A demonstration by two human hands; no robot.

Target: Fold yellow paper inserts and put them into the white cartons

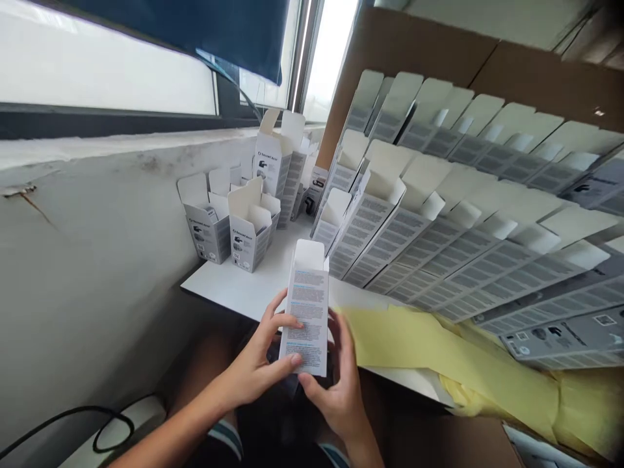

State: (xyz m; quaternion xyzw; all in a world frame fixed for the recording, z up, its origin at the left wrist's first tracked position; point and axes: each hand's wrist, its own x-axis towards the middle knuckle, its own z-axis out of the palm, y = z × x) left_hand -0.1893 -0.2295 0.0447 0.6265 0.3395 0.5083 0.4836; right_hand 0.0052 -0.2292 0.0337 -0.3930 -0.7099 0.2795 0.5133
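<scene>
A tall grey and white box [308, 312] with its top flap standing up is between my two hands, above my lap at the table's front edge. My left hand [263, 354] grips its left side, with fingers and thumb on the printed face. Around the right side and lower corner wraps my right hand [338, 383], its fingers partly hidden behind the box. Small open boxes [248, 240] stand on the white table [219, 286] beyond my left hand. Rows of similar boxes with raised flaps [385, 208] stand close together at the right.
Yellow sheet material [419, 338] lies along the table's front edge at the right. A wall [97, 247] and window ledge bound the left side. Brown cardboard [439, 52] rises behind the box rows. A black cable [129, 429] loops at the lower left.
</scene>
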